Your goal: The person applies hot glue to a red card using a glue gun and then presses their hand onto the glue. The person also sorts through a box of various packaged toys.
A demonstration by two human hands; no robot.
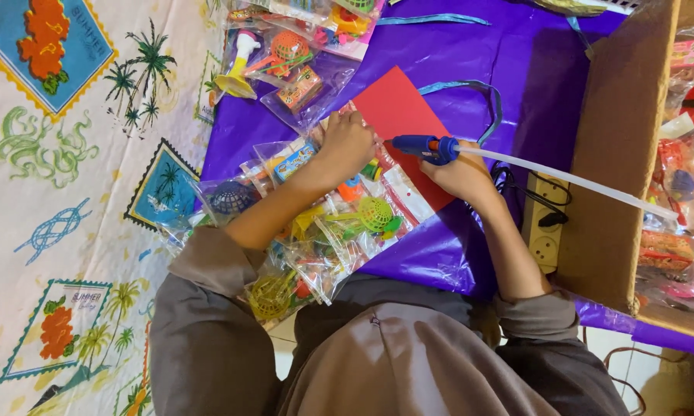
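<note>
At the far left lies a pale cloth (77, 177) printed with palm trees, stamps and orange flowers, and beside it a purple sheet (470, 62) covers the rest of the surface. On the purple sheet, near the top, sits a clear bag of toys (285, 65) with a yellow and white horn and an orange ball inside. Lower down, a pile of similar toy packets (324, 239) spreads across the person's lap and forearm, some holding green mesh balls. The left hand (347, 142) is closed down on the top packet of this pile, fingers curled, pressing it against the edge of a red card (397, 112) that lies flat on the purple sheet. Just to the right, the right hand (462, 173) grips a blue glue gun (426, 148), its nozzle pointing left toward the left hand's fingers, a long white glue stick (563, 179) trailing out behind it to the right. Below the stick rests a power strip (546, 223) with a black plug in it. At the far right stands a cardboard box (620, 146), open, filled with more toy packets.
</note>
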